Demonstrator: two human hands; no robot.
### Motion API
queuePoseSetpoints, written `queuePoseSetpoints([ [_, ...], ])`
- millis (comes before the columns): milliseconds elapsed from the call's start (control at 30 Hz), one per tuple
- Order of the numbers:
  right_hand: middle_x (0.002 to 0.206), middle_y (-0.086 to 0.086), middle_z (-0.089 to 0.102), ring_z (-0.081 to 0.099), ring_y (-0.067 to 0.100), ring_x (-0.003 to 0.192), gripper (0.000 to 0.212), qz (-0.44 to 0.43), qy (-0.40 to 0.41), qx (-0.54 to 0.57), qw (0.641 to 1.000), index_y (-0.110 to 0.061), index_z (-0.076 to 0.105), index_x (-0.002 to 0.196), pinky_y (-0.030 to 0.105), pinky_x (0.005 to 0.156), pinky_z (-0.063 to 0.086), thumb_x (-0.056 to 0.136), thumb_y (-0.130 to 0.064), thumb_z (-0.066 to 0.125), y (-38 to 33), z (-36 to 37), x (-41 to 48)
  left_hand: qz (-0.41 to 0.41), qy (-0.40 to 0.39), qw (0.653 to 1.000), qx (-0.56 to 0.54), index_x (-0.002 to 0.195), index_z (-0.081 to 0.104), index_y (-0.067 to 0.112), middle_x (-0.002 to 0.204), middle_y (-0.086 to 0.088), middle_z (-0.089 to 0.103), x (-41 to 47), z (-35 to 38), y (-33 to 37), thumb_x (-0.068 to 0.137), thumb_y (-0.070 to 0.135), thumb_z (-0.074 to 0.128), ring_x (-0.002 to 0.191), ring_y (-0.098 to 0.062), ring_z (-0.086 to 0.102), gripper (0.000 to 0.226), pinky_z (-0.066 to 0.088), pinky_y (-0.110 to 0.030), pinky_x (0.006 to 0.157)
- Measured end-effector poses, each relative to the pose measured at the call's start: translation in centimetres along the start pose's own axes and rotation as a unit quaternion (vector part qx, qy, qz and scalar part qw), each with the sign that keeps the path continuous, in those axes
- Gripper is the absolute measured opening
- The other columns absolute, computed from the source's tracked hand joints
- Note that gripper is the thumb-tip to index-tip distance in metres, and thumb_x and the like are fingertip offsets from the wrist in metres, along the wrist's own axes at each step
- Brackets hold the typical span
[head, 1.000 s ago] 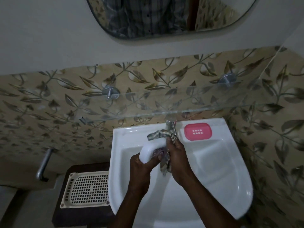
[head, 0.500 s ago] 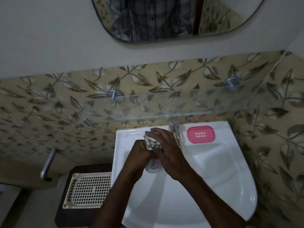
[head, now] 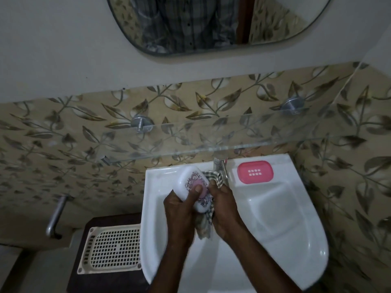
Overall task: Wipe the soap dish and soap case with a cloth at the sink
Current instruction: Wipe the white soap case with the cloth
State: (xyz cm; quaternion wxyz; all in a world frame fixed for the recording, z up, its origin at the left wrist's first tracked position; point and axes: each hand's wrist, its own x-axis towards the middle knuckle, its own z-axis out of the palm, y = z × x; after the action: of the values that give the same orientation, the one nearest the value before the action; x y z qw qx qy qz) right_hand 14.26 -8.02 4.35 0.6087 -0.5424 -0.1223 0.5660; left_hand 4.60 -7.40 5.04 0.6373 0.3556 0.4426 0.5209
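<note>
Over the white sink [head: 300, 240], my left hand [head: 179, 210] grips a white soap case [head: 190, 182] with a dark floral print and a pink patch, thumb pressed on its top. My right hand [head: 224, 208] holds a checked cloth [head: 206, 225] against the case's right side; cloth ends stick out above and below the hand. A pink soap dish [head: 255, 172] with small drain holes lies on the sink's back ledge, to the right of the tap [head: 220, 166].
A glass shelf [head: 211, 148] on two metal brackets juts out just above the tap. A cream perforated tray [head: 112, 248] rests on a dark stand left of the sink. A metal bar [head: 56, 216] is fixed to the left wall. Above hangs a mirror [head: 211, 22].
My left hand has turned the soap case so its printed top faces up. My right hand with the cloth has slid from on top of the case to its right side and underside.
</note>
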Motion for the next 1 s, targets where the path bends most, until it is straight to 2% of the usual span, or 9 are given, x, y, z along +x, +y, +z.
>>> queuePoseSetpoints([
  [100,0.105,0.017,0.075,0.072,0.033,0.096,0.023,-0.094,-0.109,-0.153,0.978,-0.013,0.071,0.106,0.045,0.086,0.058,0.103,-0.013,0.048,-2.1,-1.6,1.1,-0.123,-0.111,0.986,0.034,0.107,0.078,0.005,0.108,-0.025,0.075,1.6,-2.7,3.1,0.073,0.043,0.081,0.098,-0.039,0.074,0.051,0.062,-0.044,0.077],
  [200,0.105,0.015,0.074,0.071,0.035,0.096,0.020,-0.146,-0.117,-0.294,0.937,-0.014,0.066,0.112,0.054,0.086,0.056,0.103,-0.018,0.049,-2.5,-1.6,1.9,-0.195,-0.158,0.967,0.045,0.114,0.072,-0.004,0.120,-0.032,0.068,2.5,-3.1,3.8,0.080,0.026,0.079,0.109,-0.044,0.069,0.046,0.060,-0.046,0.090],
  [333,0.105,0.023,0.071,0.069,0.041,0.086,0.027,-0.106,0.010,-0.158,0.982,-0.007,0.061,0.119,0.048,0.070,0.058,0.104,-0.024,0.046,-0.8,0.5,1.2,-0.108,-0.097,0.989,0.017,0.124,0.066,-0.005,0.117,-0.031,0.069,1.9,-0.7,1.7,0.097,0.031,0.058,0.102,-0.042,0.070,0.045,0.061,-0.040,0.075],
  [467,0.155,-0.006,0.040,0.038,0.012,0.142,0.047,-0.165,-0.057,-0.226,0.958,-0.035,0.037,0.148,0.033,0.117,0.032,0.101,-0.036,0.046,3.8,2.3,-2.7,-0.051,-0.038,0.992,0.106,0.109,0.074,0.010,0.098,-0.006,0.079,1.3,-1.3,-0.5,0.104,0.041,0.043,0.094,-0.015,0.075,0.044,0.057,-0.026,0.075],
  [533,0.160,-0.017,0.024,0.020,0.004,0.149,0.052,-0.212,-0.116,-0.269,0.932,-0.048,0.023,0.146,0.021,0.120,0.017,0.098,-0.044,0.042,4.8,2.4,-3.8,-0.033,-0.032,0.988,0.144,0.105,0.073,0.022,0.096,0.004,0.078,1.6,-2.4,-0.7,0.107,0.036,0.039,0.094,-0.008,0.072,0.037,0.055,-0.023,0.078],
  [667,0.160,-0.009,0.023,0.018,0.011,0.150,0.052,-0.202,-0.084,-0.231,0.948,-0.034,0.027,0.148,0.038,0.125,0.013,0.104,-0.017,0.048,3.6,1.4,-0.6,-0.088,-0.052,0.995,-0.005,0.125,0.068,0.004,0.126,-0.024,0.068,1.3,-2.7,-0.8,0.105,0.035,0.047,0.120,-0.035,0.065,0.043,0.050,-0.043,0.103],
  [767,0.159,-0.027,0.014,0.004,-0.004,0.149,0.055,-0.277,-0.143,-0.330,0.891,-0.057,0.020,0.144,0.018,0.122,-0.001,0.103,-0.029,0.043,4.4,2.2,-0.9,-0.080,-0.015,0.996,-0.036,0.124,0.070,0.007,0.127,-0.021,0.069,1.7,-2.5,-0.4,0.105,0.029,0.047,0.116,-0.029,0.068,0.037,0.058,-0.034,0.090],
  [900,0.142,0.003,0.054,0.053,0.017,0.130,0.041,-0.139,-0.012,-0.172,0.975,-0.021,0.041,0.146,0.044,0.107,0.046,0.105,-0.021,0.044,2.4,1.8,1.1,-0.074,-0.028,0.993,-0.085,0.131,0.061,-0.002,0.133,-0.031,0.061,1.5,-2.2,0.4,0.098,0.031,0.057,0.119,-0.039,0.064,0.047,0.058,-0.044,0.091],
  [1000,0.103,0.000,0.075,0.073,0.016,0.091,0.023,-0.036,0.009,-0.061,0.997,-0.019,0.064,0.118,0.034,0.075,0.060,0.104,-0.022,0.045,0.8,1.1,1.9,-0.066,-0.027,0.996,-0.058,0.133,0.061,0.000,0.129,-0.028,0.065,0.4,-2.3,-0.1,0.095,0.033,0.061,0.120,-0.041,0.063,0.050,0.054,-0.051,0.099],
])
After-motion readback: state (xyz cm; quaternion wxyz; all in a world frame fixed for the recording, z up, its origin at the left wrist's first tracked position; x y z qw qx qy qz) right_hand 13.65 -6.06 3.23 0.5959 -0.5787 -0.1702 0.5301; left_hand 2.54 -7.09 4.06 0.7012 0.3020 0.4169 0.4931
